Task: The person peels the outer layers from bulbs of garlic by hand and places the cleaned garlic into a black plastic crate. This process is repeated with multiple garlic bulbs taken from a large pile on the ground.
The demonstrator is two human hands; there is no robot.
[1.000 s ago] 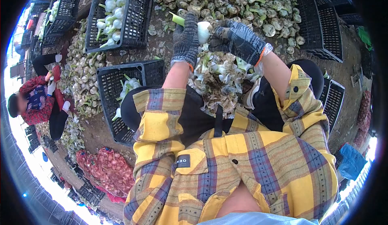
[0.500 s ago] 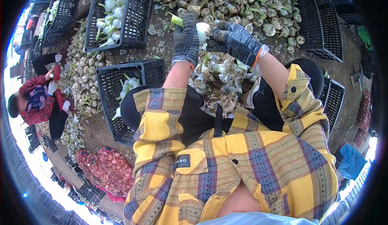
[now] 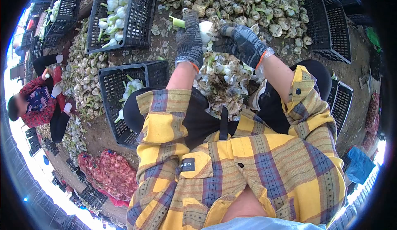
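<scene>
1. Your left hand (image 3: 190,38), in a grey knitted glove, is closed around a white peeled onion bulb with a short green stalk (image 3: 205,27); the stalk end pokes out to the left of the glove.
2. Your right hand (image 3: 241,42), in a dark checked glove with an orange cuff, is closed against the right side of that bulb; what its fingers pinch there is too small to tell.
3. The bulb is held just above a heap of pale papery onion skins and trimmings (image 3: 223,85), which lies between your knees.
4. Beyond the bulb spreads a big pile of unpeeled, earth-coloured onions (image 3: 252,7) on the ground.
5. Left of the bulb and nearer you sits a black plastic lattice crate (image 3: 109,87) with a few white peeled onions inside.
6. Further left and beyond the bulb, a second black crate (image 3: 138,27) holds more white bulbs.
7. Far left of the bulb, another person in a red patterned top (image 3: 37,104) sits beside their own onion heap.
</scene>
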